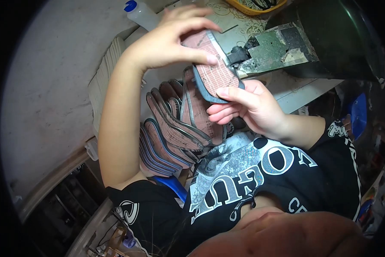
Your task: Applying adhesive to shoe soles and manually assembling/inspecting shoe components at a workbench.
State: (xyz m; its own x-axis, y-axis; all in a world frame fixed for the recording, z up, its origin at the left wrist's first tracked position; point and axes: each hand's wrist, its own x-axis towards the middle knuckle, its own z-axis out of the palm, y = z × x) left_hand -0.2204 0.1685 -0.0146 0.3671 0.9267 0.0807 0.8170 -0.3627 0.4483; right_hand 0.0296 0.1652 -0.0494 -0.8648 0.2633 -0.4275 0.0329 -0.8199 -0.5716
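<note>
A shoe insole [222, 79] with a pinkish-brown, grid-marked face and a dark edge is held between my two hands, against the small dark head [238, 55] of a green machine. My left hand [171, 45] grips its far end, thumb flat on the face; the other fingertips are partly smeared by motion. At the near end my right hand [259, 105] pinches it, thumb on top and fingers curled beneath. Below my hands, between my arms, stand several similar insoles [169, 115], leaning against one another in rows.
The green machine's worn arm [282, 49] reaches in from the right. Behind it are a yellow basket [254, 7] and loose thread-like strips [224, 13] on the tabletop. A bottle [143, 16] with a blue cap stands at the far left, near the wall [51, 77].
</note>
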